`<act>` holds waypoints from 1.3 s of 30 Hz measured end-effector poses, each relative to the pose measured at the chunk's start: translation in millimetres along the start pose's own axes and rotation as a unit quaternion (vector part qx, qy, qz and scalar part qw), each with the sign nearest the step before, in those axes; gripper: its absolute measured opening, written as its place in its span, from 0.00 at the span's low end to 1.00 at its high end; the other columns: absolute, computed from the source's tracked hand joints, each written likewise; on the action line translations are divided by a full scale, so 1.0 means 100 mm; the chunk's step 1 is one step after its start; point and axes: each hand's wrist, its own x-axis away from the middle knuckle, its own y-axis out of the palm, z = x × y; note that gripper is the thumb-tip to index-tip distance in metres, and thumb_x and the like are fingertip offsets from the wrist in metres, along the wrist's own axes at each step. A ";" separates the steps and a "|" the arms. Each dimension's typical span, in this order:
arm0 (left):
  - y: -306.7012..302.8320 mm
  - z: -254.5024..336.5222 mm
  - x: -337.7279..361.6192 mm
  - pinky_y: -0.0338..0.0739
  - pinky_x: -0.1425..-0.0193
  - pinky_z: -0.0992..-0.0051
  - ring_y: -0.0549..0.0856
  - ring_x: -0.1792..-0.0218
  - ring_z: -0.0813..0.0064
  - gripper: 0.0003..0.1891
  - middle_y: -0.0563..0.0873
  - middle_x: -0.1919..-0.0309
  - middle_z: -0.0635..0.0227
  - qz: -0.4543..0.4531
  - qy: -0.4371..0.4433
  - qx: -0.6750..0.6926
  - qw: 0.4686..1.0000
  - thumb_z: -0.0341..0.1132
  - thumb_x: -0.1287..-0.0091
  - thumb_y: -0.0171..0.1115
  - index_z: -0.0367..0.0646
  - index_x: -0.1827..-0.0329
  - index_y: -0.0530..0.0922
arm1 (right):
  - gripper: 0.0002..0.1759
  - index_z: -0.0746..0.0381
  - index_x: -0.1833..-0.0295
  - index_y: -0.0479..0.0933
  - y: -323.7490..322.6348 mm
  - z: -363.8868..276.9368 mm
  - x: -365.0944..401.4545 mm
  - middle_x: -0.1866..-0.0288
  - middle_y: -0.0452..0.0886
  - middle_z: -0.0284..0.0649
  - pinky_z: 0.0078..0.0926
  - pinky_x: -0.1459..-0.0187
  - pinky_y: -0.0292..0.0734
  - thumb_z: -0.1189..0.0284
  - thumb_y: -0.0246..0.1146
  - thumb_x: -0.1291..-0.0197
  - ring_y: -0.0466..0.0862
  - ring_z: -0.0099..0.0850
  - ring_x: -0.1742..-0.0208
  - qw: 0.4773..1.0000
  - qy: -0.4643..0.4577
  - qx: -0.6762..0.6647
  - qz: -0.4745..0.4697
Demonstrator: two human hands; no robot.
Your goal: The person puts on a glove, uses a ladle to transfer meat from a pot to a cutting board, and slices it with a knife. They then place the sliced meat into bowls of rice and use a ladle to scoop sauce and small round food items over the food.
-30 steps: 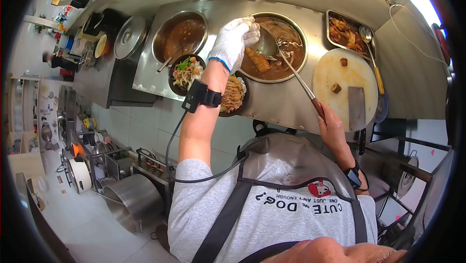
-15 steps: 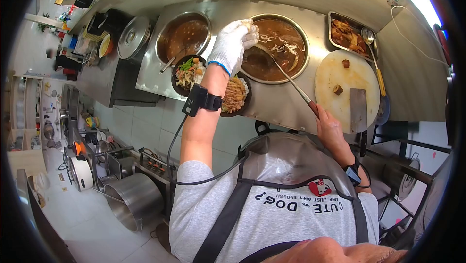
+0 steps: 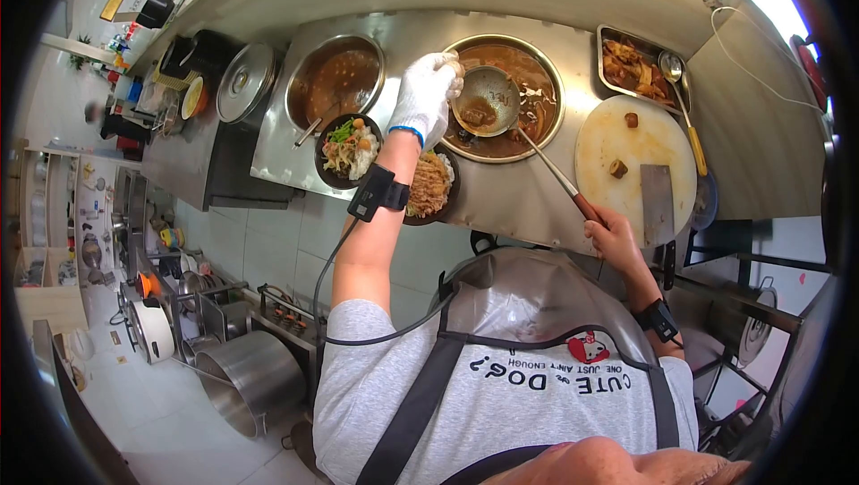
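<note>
My right hand (image 3: 611, 236) is wrapped round the wooden handle of a long ladle (image 3: 486, 102). The ladle's metal bowl, with a little brown sauce in it, is over the round pot of brown stew (image 3: 557, 123). My left hand (image 3: 428, 91), in a white glove, is held at the pot's left rim with fingers closed; what they hold, if anything, is too small to make out. Below the gloved hand are a bowl of rice with shredded meat (image 3: 429, 185) and, to its left, a black bowl of rice, greens and meat (image 3: 349, 149).
A second pot (image 3: 335, 82) of brown broth has a utensil handle over its rim. On the right are a white cutting board (image 3: 608, 149) with two brown pieces and a cleaver (image 3: 658, 203), a tray of stewed food (image 3: 637, 64) and another ladle (image 3: 673, 67).
The ladle's bowl has come up out of the stew and now shows fully. My left hand has moved slightly left and down, and its fingers are drawn in more.
</note>
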 end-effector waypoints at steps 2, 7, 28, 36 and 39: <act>0.00 -0.10 -0.03 0.81 0.48 0.73 0.86 0.55 0.75 0.17 0.88 0.53 0.62 0.020 0.043 -0.168 0.985 0.32 0.29 0.62 0.31 0.41 0.79 | 0.25 0.63 0.31 0.74 -0.01 0.01 0.02 0.68 0.76 0.28 0.14 0.79 0.66 0.72 0.60 0.33 0.68 0.13 0.79 1.000 -0.009 -0.003 0.004; -0.06 -0.31 -0.09 0.82 0.48 0.61 0.88 0.54 0.52 0.13 0.90 0.59 0.54 0.003 0.241 -0.542 0.805 0.28 0.42 0.65 0.38 0.54 0.86 | 0.23 0.64 0.33 0.76 0.00 -0.08 0.09 0.68 0.76 0.27 0.15 0.80 0.65 0.73 0.59 0.34 0.68 0.12 0.78 0.999 -0.020 -0.015 0.029; 0.14 -1.23 -0.53 0.84 0.67 0.61 0.90 0.67 0.61 0.05 0.88 0.74 0.59 -0.102 0.306 -0.831 0.454 0.28 0.42 0.61 0.45 0.71 0.86 | 0.23 0.66 0.33 0.75 0.20 -0.15 0.30 0.69 0.75 0.27 0.15 0.78 0.66 0.73 0.58 0.33 0.69 0.14 0.78 0.994 0.017 -0.106 -0.035; 0.05 -1.11 -0.66 0.81 0.46 0.56 0.86 0.54 0.46 0.07 0.87 0.59 0.47 -0.045 0.132 -0.592 0.793 0.28 0.38 0.59 0.39 0.60 0.84 | 0.21 0.66 0.36 0.77 0.27 -0.13 0.23 0.69 0.75 0.27 0.16 0.78 0.66 0.72 0.58 0.33 0.69 0.15 0.78 0.992 0.047 -0.112 -0.018; 0.34 -0.81 -0.59 0.78 0.42 0.57 0.85 0.49 0.48 0.09 0.88 0.56 0.49 -0.009 0.250 -0.527 0.812 0.25 0.39 0.62 0.38 0.56 0.84 | 0.20 0.66 0.37 0.77 0.30 -0.07 0.13 0.69 0.75 0.27 0.17 0.78 0.66 0.72 0.58 0.33 0.69 0.15 0.78 0.990 0.050 -0.129 -0.019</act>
